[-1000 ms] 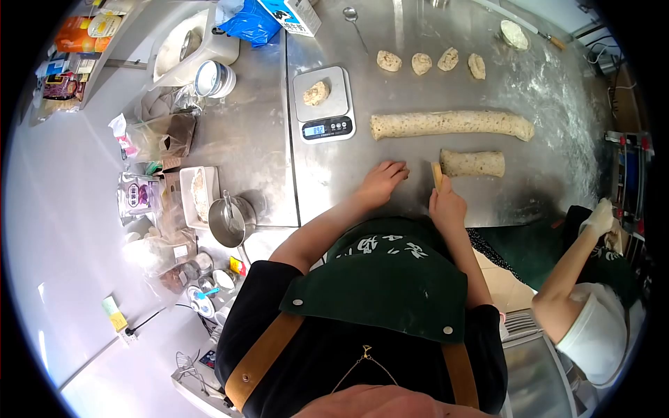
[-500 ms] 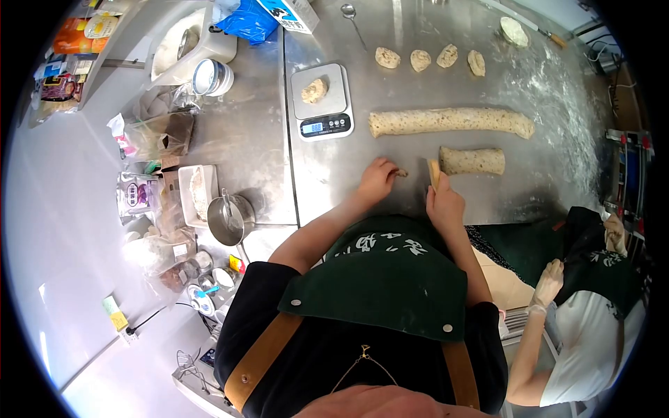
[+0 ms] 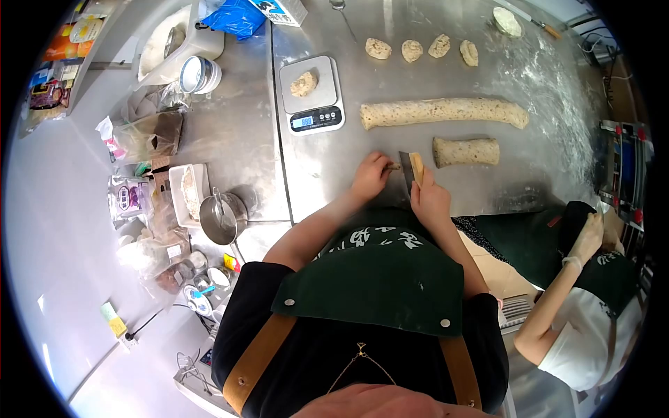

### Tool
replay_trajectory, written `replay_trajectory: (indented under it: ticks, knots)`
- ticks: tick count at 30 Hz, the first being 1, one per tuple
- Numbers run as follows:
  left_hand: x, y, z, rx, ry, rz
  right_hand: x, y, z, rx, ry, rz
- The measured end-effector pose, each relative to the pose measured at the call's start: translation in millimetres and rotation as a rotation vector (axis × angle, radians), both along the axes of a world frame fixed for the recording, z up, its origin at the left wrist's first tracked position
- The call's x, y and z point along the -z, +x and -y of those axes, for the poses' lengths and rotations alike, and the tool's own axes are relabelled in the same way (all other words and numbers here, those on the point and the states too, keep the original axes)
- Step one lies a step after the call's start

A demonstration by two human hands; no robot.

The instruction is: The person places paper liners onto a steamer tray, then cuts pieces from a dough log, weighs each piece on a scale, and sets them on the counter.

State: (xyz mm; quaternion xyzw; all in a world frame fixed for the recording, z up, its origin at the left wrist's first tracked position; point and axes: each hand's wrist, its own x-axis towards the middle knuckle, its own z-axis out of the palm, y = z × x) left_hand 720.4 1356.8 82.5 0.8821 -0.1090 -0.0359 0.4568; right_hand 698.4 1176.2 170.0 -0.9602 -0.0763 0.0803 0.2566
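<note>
My left hand (image 3: 371, 174) pinches a small bit of dough (image 3: 393, 166) near the front of the steel table. Just right of it, my right hand (image 3: 431, 202) grips a dough scraper (image 3: 417, 169) by its wooden handle, its metal blade turned toward the dough bit. A short dough log (image 3: 465, 152) lies to the right of the scraper, with a longer dough log (image 3: 446, 113) behind it. On the digital scale (image 3: 325, 80) at left rests a dough piece (image 3: 304, 84). Several more dough pieces (image 3: 412, 51) sit in a row at the back.
Flour dusts the table's right side. A bowl of white stuff (image 3: 507, 23) and a knife (image 3: 550, 31) lie at the far right. To my left are a metal pot (image 3: 223, 221), a white tray (image 3: 201, 175) and stacked bowls (image 3: 202, 75). A co-worker's gloved hand (image 3: 589, 235) is at right.
My right hand has brought the scraper closer to my left hand, turning it so the blade shows. The view has shifted slightly. The co-worker's gloved hand has risen.
</note>
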Motion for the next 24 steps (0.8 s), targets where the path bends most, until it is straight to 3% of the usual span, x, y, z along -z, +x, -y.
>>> replay_trajectory:
  ticks: [6, 9, 18, 24]
  knots:
    - [-7.5, -7.4, 3.4, -0.084, 0.008, -0.057, -0.9, -1.3, -2.6, -0.033, -0.031, -0.043]
    - [-16.4, -2.9, 6.9, -0.099, -0.011, 0.06, 3.0, -1.2, -4.7, -0.036, -0.023, -0.046]
    - [0.5, 3.7, 1.0, 0.092, 0.06, 0.093, 2.5, -1.0, -6.2, -0.04, -0.013, -0.057]
    - [6.0, 5.4, 3.8, 0.064, 0.064, 0.044, -2.5, 6.4, -11.6, -0.055, -0.058, -0.178]
